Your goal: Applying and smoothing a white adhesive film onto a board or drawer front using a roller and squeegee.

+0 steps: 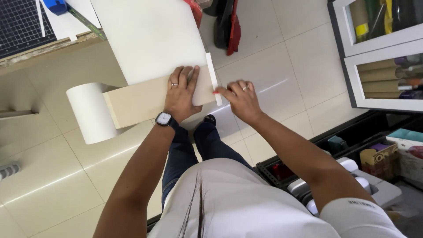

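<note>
Head view: left hand (179,94) flat, fingers spread, pressing a beige board (141,102) where it meets the white sheet (150,35); nothing clasped. Right hand (241,100) pinches a small red object (216,92) (too small to identify) at the white strip (213,78) on the board's right edge. A paper roll (90,112) curls off the board's left end, over the tiled floor (291,57).

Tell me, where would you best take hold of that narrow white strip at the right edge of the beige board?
Probably at its near end, coming from the right. The narrow white strip runs along the beige board edge, and its near end juts free past the board's corner. The right hand already pinches there, while the left hand lies flat on the board.
</note>
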